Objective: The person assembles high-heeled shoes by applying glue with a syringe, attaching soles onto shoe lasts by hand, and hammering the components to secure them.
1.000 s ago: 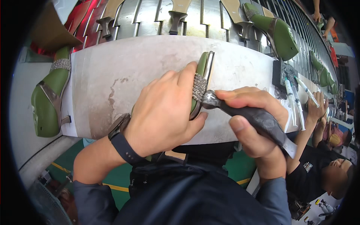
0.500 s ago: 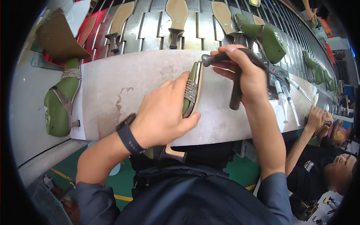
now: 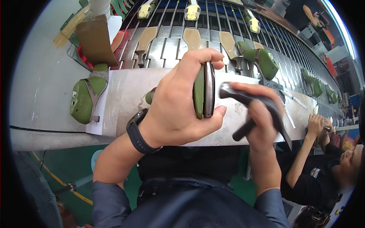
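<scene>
My left hand (image 3: 171, 95) wraps round a green shoe last (image 3: 198, 97) fitted with a shoe, held above the work board. The shoe's dark, glossy edge (image 3: 208, 89) faces right, between my fingertips and thumb. Just to the right, my right hand (image 3: 262, 117) grips a dark hammer (image 3: 243, 97), blurred by motion. Its round metal face points at the shoe's edge, with a small gap between them. Most of the shoe's upper is hidden behind my left hand. A green heel end (image 3: 149, 97) peeks out at my left wrist.
Another green last with a strappy sandal (image 3: 85, 98) lies on the board's left end (image 3: 118, 81). Beyond runs a slatted conveyor (image 3: 167, 57) bearing tan soles (image 3: 191, 38) and more lasts (image 3: 266, 62). Syringes (image 3: 294, 99) lie at the right, near a co-worker's hands (image 3: 315, 123).
My left hand has turned the last and brought it up, so its edge now shows side-on. The hammer has moved down and right, and tilted. The whole view has shifted.
</scene>
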The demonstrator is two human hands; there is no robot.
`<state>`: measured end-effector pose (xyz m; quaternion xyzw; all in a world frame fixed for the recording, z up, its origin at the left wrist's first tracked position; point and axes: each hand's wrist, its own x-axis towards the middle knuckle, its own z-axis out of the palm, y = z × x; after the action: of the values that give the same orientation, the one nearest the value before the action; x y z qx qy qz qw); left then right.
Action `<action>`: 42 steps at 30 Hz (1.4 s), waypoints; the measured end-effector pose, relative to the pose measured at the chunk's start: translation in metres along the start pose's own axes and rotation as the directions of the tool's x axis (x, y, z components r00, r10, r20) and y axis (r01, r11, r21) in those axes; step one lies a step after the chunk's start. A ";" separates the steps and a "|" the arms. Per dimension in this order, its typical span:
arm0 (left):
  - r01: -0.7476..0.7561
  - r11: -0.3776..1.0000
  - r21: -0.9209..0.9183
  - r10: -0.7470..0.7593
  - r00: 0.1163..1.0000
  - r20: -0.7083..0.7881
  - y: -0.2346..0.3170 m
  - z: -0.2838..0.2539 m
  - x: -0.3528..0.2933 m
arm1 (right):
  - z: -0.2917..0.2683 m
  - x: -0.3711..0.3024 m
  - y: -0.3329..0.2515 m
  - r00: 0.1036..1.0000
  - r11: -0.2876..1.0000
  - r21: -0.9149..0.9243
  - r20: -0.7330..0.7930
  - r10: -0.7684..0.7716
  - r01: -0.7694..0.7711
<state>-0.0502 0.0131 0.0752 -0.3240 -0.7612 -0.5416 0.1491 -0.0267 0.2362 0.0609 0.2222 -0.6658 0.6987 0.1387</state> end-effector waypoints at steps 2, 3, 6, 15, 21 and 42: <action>-0.054 0.996 0.067 0.056 0.998 -0.023 0.001 0.005 0.001 | 0.009 -0.007 -0.035 0.976 0.971 0.093 -0.023 -0.218 0.219; -0.059 0.996 0.062 0.060 0.998 -0.026 0.000 0.009 0.000 | 0.013 -0.007 -0.043 0.972 0.949 0.215 -0.006 -0.233 0.229; -0.056 0.995 0.085 0.065 0.992 -0.112 -0.003 0.017 0.000 | 0.010 0.002 -0.060 0.962 0.985 -0.139 0.265 -0.066 0.106; -0.184 0.980 0.072 0.190 0.977 -0.094 0.001 0.024 -0.016 | 0.017 0.030 -0.084 0.985 0.953 -0.290 0.118 0.125 -0.086; -0.253 0.952 0.175 0.276 0.953 -0.125 0.004 0.031 -0.059 | 0.016 0.012 -0.087 0.923 0.969 -0.108 0.298 0.245 -0.222; -0.127 0.830 0.543 0.327 0.900 -0.289 -0.074 0.083 -0.213 | 0.049 -0.159 0.055 0.767 0.704 0.461 -0.074 0.637 -0.540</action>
<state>0.0704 0.0042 -0.1327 -0.2546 -0.7900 -0.3492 0.4348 0.0897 0.1998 -0.0646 -0.0613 -0.5178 0.8506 -0.0680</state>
